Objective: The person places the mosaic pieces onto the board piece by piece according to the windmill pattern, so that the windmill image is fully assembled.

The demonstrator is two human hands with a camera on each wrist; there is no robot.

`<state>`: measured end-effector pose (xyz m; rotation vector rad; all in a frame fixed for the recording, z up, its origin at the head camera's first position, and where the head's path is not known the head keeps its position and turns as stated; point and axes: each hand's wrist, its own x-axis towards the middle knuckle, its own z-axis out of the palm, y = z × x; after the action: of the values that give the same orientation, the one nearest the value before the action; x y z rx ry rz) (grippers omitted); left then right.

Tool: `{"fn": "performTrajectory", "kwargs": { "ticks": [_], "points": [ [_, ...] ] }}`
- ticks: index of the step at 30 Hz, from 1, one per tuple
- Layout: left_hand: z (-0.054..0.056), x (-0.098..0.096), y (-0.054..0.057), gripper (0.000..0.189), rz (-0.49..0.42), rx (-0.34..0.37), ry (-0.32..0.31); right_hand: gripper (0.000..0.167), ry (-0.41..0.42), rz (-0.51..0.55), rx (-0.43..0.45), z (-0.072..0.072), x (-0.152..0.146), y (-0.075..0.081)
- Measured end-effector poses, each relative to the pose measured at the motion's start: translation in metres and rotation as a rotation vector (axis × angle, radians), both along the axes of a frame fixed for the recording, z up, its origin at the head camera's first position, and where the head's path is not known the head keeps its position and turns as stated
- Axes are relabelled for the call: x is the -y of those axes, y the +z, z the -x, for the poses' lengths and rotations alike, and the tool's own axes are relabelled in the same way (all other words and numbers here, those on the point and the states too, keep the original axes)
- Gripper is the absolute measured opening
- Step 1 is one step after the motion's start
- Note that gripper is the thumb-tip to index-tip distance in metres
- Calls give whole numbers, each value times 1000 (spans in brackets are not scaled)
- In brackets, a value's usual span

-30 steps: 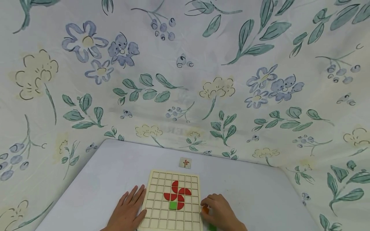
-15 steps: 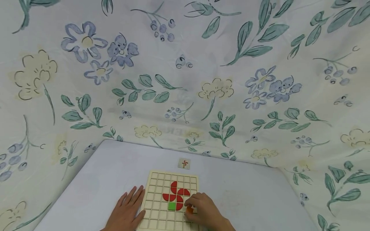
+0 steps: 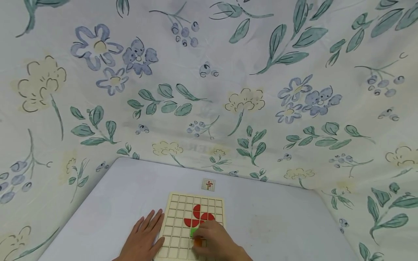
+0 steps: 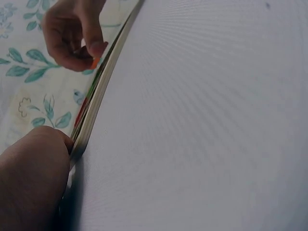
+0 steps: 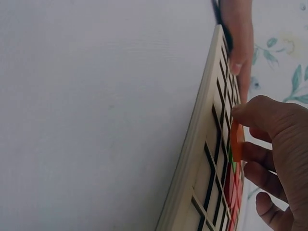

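Observation:
A wooden grid board (image 3: 174, 232) lies on the white table. Red quarter-round tiles (image 3: 196, 211) form a pinwheel in its cells, and a green square tile (image 3: 193, 232) sits just below them, partly covered. My right hand (image 3: 215, 239) is over the board's lower middle and pinches an orange tile (image 5: 236, 139) between thumb and fingers. In the right wrist view that tile stands on edge close to the grid. My left hand (image 3: 142, 235) lies flat with fingers extended along the board's left edge, its thumb touching the rim.
Beyond the board's far edge lies a small pattern card (image 3: 208, 184) showing a pinwheel on a grid. The table (image 3: 277, 221) stretches out on both sides. A flower-printed cloth (image 3: 183, 127) hangs around its back and sides.
My right hand has moved left from beside the board to over its lower middle, carrying the orange tile. My left hand has stayed in place.

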<state>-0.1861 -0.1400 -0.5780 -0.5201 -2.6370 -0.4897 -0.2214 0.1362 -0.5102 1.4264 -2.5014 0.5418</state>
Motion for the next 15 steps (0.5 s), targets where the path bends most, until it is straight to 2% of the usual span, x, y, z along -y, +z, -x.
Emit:
{"fn": "performTrajectory", "kwargs": {
  "ticks": [5,9,15],
  "points": [
    [0,0,-1,66,8,-14,1,13,7,-53,-12,-1,6,-2],
    [-1,0,2,66,1,17,4,13,8,-66,-44,-2,8,-4],
    [-2,-1,8,66,-17,81,2,11,-10,-71,-30,-1,10,-7]
  ]
}}
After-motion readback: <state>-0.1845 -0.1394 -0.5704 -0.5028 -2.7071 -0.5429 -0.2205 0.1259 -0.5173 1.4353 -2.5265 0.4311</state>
